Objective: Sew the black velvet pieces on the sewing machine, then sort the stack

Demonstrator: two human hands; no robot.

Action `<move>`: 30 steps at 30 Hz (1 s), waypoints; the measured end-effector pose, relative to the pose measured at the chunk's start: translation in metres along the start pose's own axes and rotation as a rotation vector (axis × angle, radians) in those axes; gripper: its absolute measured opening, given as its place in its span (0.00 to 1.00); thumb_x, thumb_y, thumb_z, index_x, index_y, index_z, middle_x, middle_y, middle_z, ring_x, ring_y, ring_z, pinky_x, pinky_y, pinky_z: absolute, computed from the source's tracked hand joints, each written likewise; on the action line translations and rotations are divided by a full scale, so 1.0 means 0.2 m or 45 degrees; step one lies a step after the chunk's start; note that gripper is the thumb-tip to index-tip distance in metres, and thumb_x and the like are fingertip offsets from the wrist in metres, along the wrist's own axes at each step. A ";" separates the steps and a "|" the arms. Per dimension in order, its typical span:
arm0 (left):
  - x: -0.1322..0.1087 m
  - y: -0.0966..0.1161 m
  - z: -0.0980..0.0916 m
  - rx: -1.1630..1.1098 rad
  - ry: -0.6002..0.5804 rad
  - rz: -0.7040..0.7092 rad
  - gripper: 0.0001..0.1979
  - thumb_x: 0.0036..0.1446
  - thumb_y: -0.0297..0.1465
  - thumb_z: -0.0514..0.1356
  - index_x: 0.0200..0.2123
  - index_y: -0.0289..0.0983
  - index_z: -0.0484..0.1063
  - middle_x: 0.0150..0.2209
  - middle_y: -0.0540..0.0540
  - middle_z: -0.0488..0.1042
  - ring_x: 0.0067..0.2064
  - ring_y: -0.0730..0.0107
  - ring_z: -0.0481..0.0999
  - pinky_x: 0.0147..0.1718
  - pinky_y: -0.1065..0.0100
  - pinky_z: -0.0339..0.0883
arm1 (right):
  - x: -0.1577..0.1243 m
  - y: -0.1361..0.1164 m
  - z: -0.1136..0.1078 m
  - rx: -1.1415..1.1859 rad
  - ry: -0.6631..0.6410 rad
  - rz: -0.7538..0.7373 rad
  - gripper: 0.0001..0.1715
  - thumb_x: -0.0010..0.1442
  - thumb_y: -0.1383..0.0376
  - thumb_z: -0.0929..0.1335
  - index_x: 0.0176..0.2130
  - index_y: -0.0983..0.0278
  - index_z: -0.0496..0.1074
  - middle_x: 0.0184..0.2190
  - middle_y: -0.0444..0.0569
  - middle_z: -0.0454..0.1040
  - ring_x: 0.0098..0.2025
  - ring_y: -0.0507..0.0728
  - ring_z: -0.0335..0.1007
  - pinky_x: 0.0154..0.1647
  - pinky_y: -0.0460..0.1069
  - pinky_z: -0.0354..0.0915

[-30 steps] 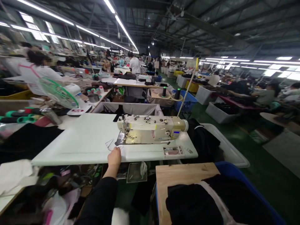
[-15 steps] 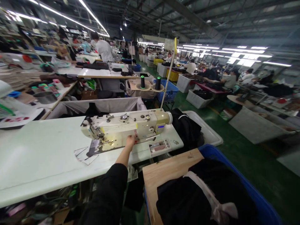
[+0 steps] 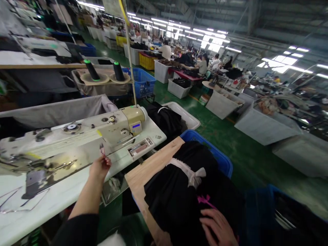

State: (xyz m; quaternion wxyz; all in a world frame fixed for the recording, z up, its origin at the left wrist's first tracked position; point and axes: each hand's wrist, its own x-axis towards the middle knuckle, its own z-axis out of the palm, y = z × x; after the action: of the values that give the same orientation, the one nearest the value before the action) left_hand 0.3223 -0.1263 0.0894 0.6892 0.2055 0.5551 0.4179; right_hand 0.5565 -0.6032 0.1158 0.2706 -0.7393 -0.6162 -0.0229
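My left hand (image 3: 99,167) is closed on small pink-handled thread snips (image 3: 102,149), with their dark tips pointing up. It is just in front of the sewing machine (image 3: 112,131), above the edge of the white table (image 3: 69,189). At the lower right, my right hand (image 3: 219,227) has its fingers apart, over or against a pile of black cloth (image 3: 169,201). A pale strip (image 3: 187,171) is tied round this bundle, and a bright pink tie (image 3: 205,201) shows close to my right fingertips.
Under the black cloth lies a wooden board (image 3: 153,160), beside a blue crate (image 3: 220,155). Glasses (image 3: 15,201) rest on the table at left. Two black thread cones (image 3: 118,71) stand behind the machine. Grey bins (image 3: 222,102) line the green floor at right, and people work further back.
My view has swung right. My left hand has lifted from the machine bed, now with snips showing in it. My right hand has come into view by the black cloth.
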 end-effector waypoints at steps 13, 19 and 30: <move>-1.66 -0.92 0.10 0.470 -0.880 0.018 0.23 0.53 0.52 0.63 0.31 0.36 0.71 0.21 0.53 0.64 0.23 0.75 0.62 0.25 0.72 0.58 | 0.34 -0.39 -0.19 1.401 -0.464 0.757 0.25 0.65 0.49 0.65 0.54 0.62 0.71 0.50 0.54 0.74 0.52 0.60 0.71 0.57 0.55 0.65; -1.81 -1.00 0.20 0.884 -0.833 0.203 0.19 0.60 0.47 0.57 0.32 0.36 0.72 0.28 0.47 0.73 0.30 0.68 0.71 0.32 0.68 0.66 | 0.33 -0.18 -0.28 1.470 -0.363 0.708 0.28 0.68 0.46 0.59 0.40 0.63 0.76 0.39 0.54 0.77 0.41 0.58 0.74 0.45 0.52 0.69; -1.99 -1.55 0.07 1.448 0.296 0.499 0.42 0.49 0.51 0.57 0.58 0.24 0.62 0.59 0.24 0.66 0.62 0.40 0.66 0.61 0.45 0.58 | 0.31 0.93 -0.44 0.598 -0.140 0.432 0.18 0.60 0.52 0.66 0.33 0.62 0.75 0.36 0.55 0.75 0.40 0.61 0.73 0.44 0.54 0.66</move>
State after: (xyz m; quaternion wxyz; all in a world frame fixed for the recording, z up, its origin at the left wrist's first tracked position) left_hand 0.4300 -0.6189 0.0984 0.3167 0.5924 0.7148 0.1947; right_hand 0.7691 -0.6027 0.1455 0.4004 -0.7491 -0.4859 0.2060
